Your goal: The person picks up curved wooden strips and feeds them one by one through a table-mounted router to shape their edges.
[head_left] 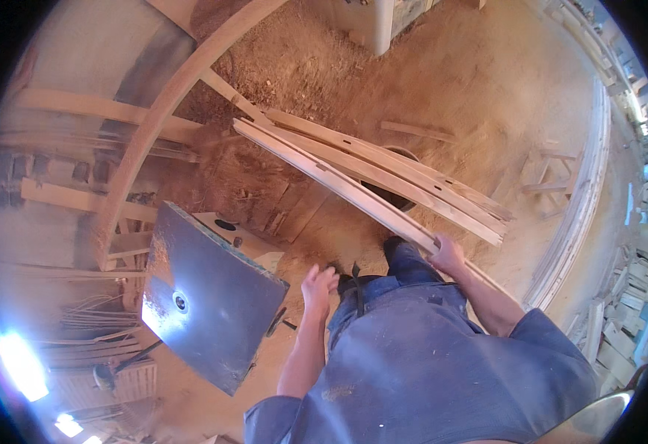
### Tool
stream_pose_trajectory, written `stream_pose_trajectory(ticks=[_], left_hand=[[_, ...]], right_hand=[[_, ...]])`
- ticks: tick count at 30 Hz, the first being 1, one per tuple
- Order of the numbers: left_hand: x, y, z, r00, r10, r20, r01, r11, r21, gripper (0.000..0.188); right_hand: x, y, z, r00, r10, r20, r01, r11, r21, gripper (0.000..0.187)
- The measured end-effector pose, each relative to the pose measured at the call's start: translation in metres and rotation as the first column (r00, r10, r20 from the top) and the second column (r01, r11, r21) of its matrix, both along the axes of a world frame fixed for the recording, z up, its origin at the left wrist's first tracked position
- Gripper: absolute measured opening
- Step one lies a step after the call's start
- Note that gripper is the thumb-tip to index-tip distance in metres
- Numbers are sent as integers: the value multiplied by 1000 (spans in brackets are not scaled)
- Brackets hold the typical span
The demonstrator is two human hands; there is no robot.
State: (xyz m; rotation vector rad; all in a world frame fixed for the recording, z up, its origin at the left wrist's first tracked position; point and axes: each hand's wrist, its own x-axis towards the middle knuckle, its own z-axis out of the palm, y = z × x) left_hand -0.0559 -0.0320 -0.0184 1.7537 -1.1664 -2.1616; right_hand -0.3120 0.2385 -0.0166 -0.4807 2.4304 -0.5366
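Observation:
My right hand [448, 257] is closed round a long grooved wooden strip [339, 186], which slants from the upper left down past my right forearm. Just beyond it lie several more wooden strips [413, 183] with small dark slots, resting over a dark round opening that they partly cover. My left hand [319, 287] is raised in front of my body with its fingers loosely bent and apart, holding nothing. To its left stands a machine with a flat dark metal table [224, 303], which has a round hole with a spindle in it.
Sawdust covers the floor [479, 96]. A curved wooden beam [146, 126] arches along the left, before stacked boards. At the right lie long pale boards [583, 200] and a small wooden trestle [550, 174]. A pale machine part [383, 29] stands at the top.

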Motion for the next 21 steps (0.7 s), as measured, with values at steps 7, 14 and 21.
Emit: stream_pose_trajectory(ticks=[7, 14, 21], left_hand=[[142, 104, 19, 820, 71, 569, 43, 982, -185, 38], [137, 207, 62, 697, -150, 701, 43, 985, 168, 73], [68, 236, 48, 869, 21, 495, -9, 1000, -27, 66]], right_hand=[[-97, -6, -78, 997, 35, -67, -32, 999, 35, 63], [-129, -29, -127, 975, 115, -189, -114, 993, 17, 59], [-139, -40, -149, 930, 366, -39, -349, 910, 226, 75]])
